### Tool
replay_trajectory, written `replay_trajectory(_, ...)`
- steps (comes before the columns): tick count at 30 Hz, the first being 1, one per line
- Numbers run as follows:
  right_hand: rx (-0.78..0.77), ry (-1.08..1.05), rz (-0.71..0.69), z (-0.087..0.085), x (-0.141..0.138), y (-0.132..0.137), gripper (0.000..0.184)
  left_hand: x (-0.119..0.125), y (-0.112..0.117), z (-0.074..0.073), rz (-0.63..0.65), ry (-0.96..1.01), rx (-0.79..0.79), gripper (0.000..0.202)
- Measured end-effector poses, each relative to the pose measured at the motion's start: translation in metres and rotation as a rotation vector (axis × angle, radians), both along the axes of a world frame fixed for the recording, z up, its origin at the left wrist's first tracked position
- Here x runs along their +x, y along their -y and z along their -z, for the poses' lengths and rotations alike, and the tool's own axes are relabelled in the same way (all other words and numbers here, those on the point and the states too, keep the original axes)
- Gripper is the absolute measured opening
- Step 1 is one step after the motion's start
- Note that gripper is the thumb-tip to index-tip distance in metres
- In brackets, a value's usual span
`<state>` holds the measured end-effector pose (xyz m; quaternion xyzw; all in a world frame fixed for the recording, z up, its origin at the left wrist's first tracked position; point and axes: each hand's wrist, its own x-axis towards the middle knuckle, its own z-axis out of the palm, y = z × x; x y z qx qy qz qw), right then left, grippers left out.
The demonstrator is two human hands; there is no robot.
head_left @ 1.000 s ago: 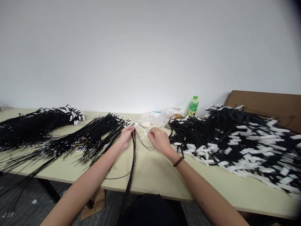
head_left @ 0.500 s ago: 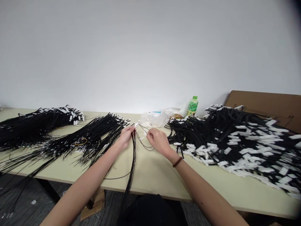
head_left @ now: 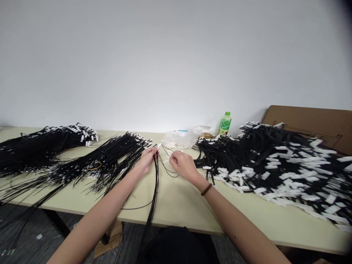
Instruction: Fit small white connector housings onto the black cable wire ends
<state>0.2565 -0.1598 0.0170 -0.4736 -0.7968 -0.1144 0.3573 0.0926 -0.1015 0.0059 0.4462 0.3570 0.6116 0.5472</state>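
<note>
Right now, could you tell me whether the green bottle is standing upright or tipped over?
Upright: the green bottle stands on its base near the wall, with its cap at the top.

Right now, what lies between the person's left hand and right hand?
In the head view, thin black wires loop across the pale green table between the left hand and right hand.
</note>
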Motion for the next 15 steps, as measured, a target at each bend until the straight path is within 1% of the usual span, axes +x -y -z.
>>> replay_trajectory(9, 0.089, -0.069, 0.026, 0.0007, 0.0017, -0.0004, 0.014, -0.0003, 0.0001, -0.0007, 0.018, -0.04, 0.029, 0.031)
replay_trajectory(15, 0.092, -0.076, 0.029, 0.0009, 0.002, -0.0015, 0.012, 0.0008, 0.0018, -0.0023, 0.065, -0.102, 0.056, 0.031)
